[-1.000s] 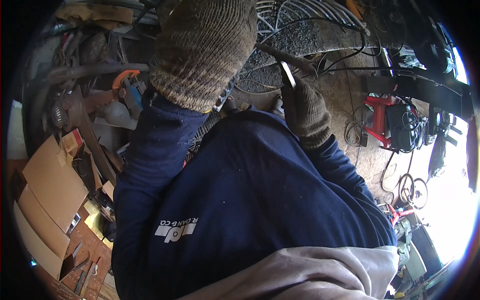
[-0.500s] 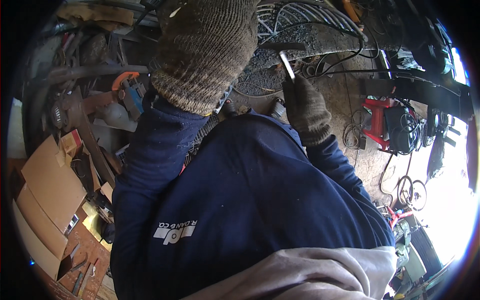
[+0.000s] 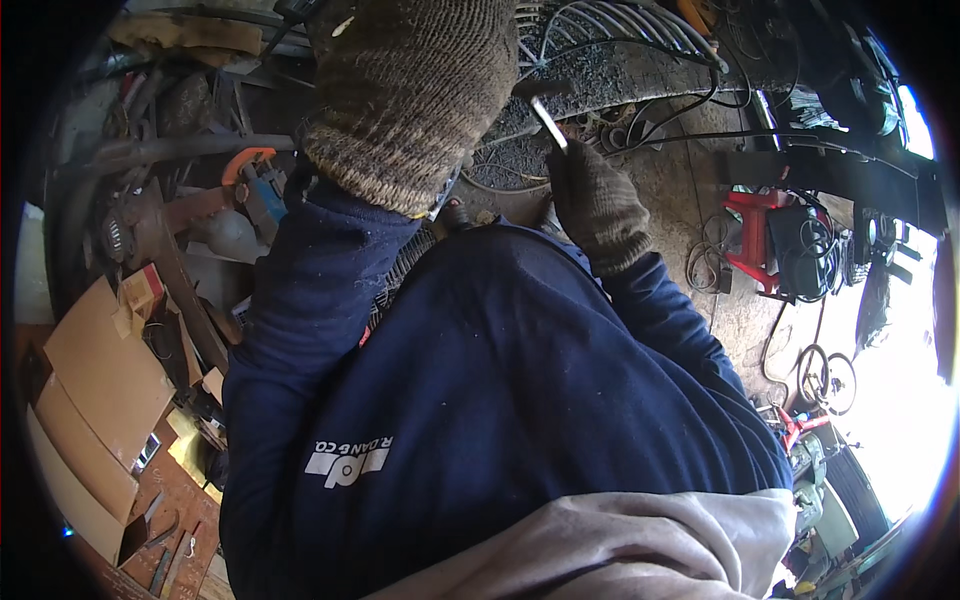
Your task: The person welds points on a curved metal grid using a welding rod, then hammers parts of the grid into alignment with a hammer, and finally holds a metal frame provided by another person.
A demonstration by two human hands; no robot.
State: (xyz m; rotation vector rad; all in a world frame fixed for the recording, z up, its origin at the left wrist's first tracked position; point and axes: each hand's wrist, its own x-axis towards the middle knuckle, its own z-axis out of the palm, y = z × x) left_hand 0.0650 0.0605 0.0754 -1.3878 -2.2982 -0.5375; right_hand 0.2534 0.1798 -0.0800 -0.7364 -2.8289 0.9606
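My right hand [image 3: 600, 210], in a brown knitted glove, is closed around a hammer [image 3: 549, 123]. Its bright metal shaft slants up and left to a dark, narrow head, right beside the other glove. Large in the upper middle is my left hand [image 3: 415, 100], in a similar thick brown glove. Its fingers run past the upper edge, so what they hold, if anything, is hidden. Beyond the hammer a curved metal-bar piece [image 3: 600, 22] lies over dark grit, partly covered by the left glove.
A dark cable [image 3: 690, 105] loops across the ground at right. A red stand [image 3: 750, 240] and a black box [image 3: 803, 250] stand further right, near a bicycle wheel [image 3: 812, 372]. Cardboard [image 3: 105, 370] and an orange-and-blue tool [image 3: 262, 185] are at left.
My right hand has shifted left and slightly up with the hammer, bringing its head closer to the left glove. The left hand has barely moved.
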